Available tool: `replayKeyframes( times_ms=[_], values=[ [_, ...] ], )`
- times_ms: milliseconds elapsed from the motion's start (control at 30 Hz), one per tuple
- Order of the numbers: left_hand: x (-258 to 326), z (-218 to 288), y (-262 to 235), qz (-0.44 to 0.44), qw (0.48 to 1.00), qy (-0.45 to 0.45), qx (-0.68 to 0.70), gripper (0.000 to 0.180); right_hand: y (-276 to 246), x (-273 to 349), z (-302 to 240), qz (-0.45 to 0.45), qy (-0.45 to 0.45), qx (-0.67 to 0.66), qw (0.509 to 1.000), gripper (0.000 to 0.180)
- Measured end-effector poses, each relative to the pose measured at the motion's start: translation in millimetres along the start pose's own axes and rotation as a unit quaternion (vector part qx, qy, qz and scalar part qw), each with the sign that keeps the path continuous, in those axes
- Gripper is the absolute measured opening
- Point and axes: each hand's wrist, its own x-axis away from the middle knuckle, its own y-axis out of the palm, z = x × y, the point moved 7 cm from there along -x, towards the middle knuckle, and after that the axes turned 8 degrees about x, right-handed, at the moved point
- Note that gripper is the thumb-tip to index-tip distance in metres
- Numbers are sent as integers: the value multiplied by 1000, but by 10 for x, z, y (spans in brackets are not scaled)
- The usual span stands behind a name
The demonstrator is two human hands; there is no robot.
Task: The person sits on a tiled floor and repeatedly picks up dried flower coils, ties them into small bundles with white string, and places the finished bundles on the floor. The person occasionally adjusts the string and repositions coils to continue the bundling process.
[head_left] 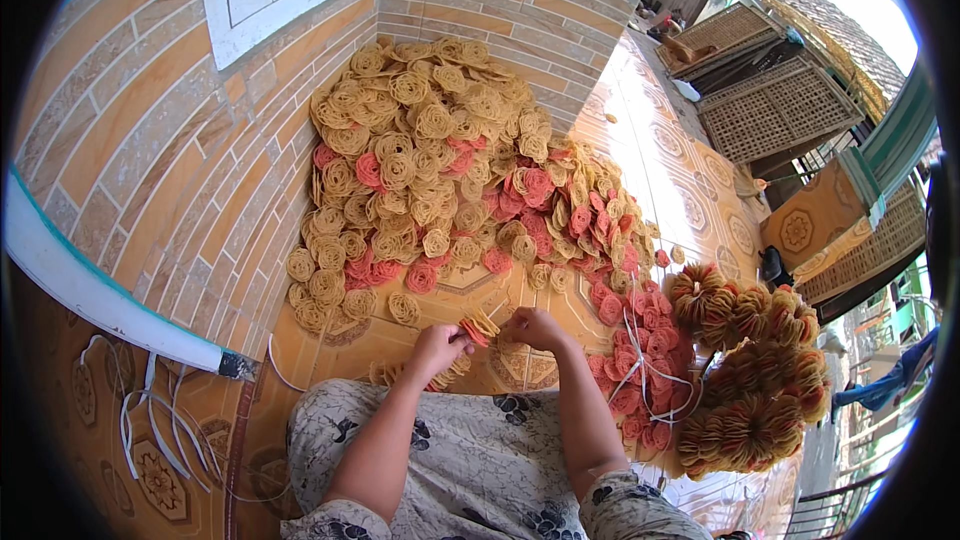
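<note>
My left hand [438,351] is closed on a small stack of round, lacy crackers [478,327], tan with some red ones, in front of my lap. Just right of the stack is my right hand [536,329], its fingers bent and pressed together. Whatever is in those fingers, if anything, is too small to make out. Ahead of both hands a big heap of tan crackers [400,170] with red ones mixed in leans into the corner of the wall. More tan crackers [385,373] lie by my left forearm, partly hidden behind it.
Red crackers [625,345] with white string [640,325] over them lie to my right. Beyond are thick bundles of stacked crackers [755,405]. White straps [150,395] hang over a ledge [120,305] at left. Woven racks [780,110] stand far right.
</note>
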Motion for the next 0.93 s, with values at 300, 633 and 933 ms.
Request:
replayKeyframes(
  times_ms=[300,633,933],
  values=[
    [0,31,-16,7,1000,-9,-5,18,-260,-42,-209,82,-79,-362,925,25],
    [-46,74,-87,32,999,14,-19,19,-614,-262,240,455,17,221,862,32],
    [12,146,-57,11,999,-1,-30,19,-50,-390,156,75,41,-448,890,32]
  ],
)
